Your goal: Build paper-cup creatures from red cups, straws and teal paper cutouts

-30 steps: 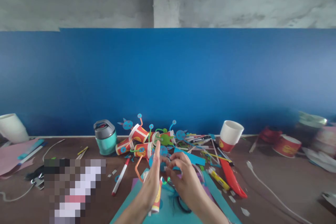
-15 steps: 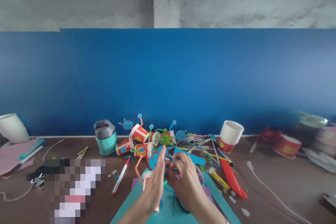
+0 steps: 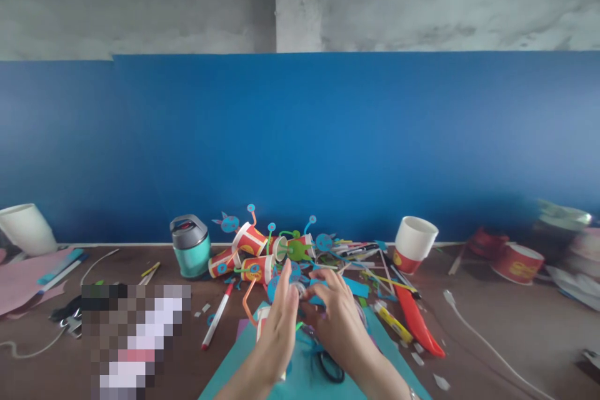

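Note:
My left hand (image 3: 279, 324) is upright on edge above the teal paper (image 3: 234, 367), its fingers straight and pressed together beside a red-and-white paper cup (image 3: 262, 319). Facing it, my right hand (image 3: 332, 312) has bent fingers and a thumb closed toward the left palm. A small roundish clear or whitish item (image 3: 298, 289) shows between the fingertips; its details are blurred. Under the right hand lie black-handled scissors (image 3: 330, 367). Just beyond the hands are decorated paper cups (image 3: 257, 269) with blue paper faces and bent pipe cleaners.
A teal thermos (image 3: 191, 247) and a red-capped marker (image 3: 218, 315) stand and lie to the left. On the right are stacked white cups (image 3: 415, 242), a yellow glue tube (image 3: 394, 325), a red strip (image 3: 417, 322) and a white cable (image 3: 487, 344). Behind rises a blue partition (image 3: 300, 137).
The right hand has shifted slightly, and the roundish item between the fingertips and the scissors' black handle show more clearly. The whole view has moved a little.

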